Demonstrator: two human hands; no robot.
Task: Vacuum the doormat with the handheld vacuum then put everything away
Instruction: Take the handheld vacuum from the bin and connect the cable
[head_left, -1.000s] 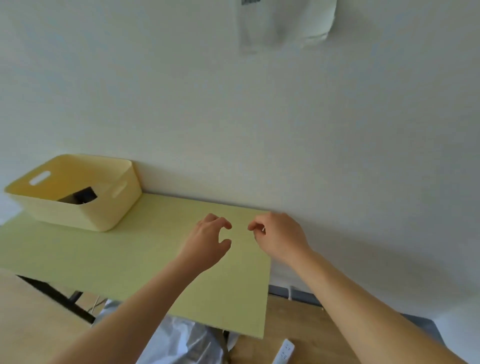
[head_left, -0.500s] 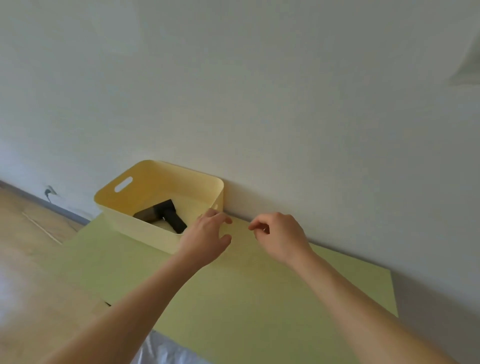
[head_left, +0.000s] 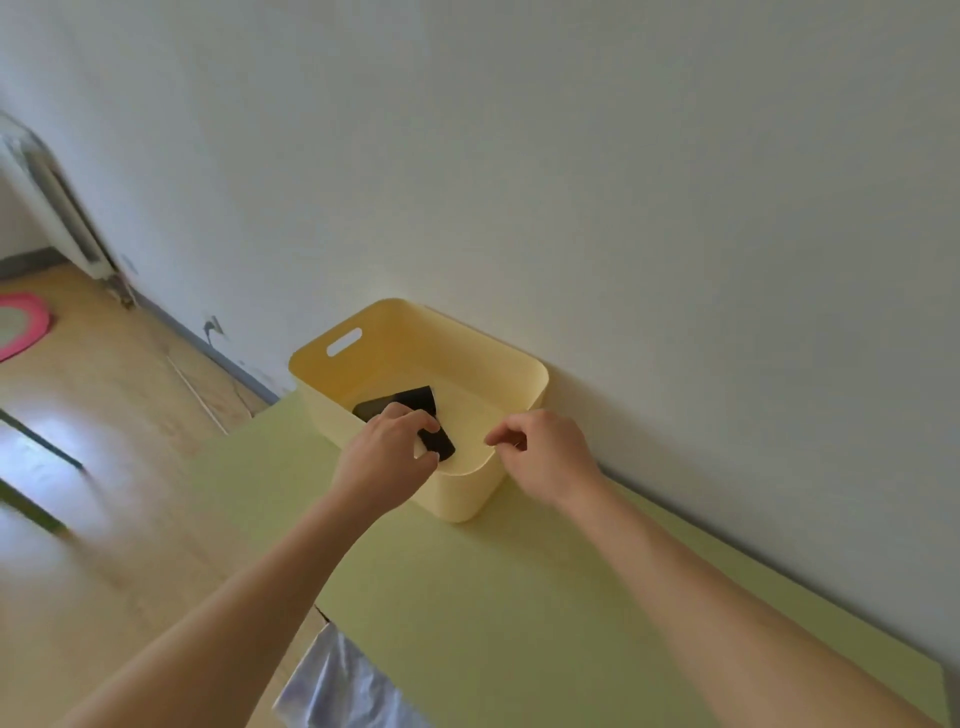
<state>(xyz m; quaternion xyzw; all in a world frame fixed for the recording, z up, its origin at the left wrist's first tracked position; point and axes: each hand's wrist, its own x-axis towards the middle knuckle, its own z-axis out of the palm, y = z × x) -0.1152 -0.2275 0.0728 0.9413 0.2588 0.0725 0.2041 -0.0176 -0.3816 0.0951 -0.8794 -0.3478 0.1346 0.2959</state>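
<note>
Currently left hand (head_left: 385, 457) is down in the yellow storage bin (head_left: 467, 353), fingers curled over the black handheld vacuum (head_left: 400, 402); can't tell if they've closed on it. Right hand (head_left: 545, 452) hovers loosely curled at the bin's near rim, holding nothing, probably to steady the bin. Bin sits on green tabletop (head_left: 519, 597), against the wall. Vacuum is part hidden by the hand. Pink-edged floor mat (head_left: 23, 322) is cut off, possibly the doormat.

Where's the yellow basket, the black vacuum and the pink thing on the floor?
yellow basket (head_left: 441, 348): head view, far inside wall.
black vacuum (head_left: 400, 402): head view, dark body inside the basket.
pink thing (head_left: 39, 312): head view, its pink rim on the floor.
</note>
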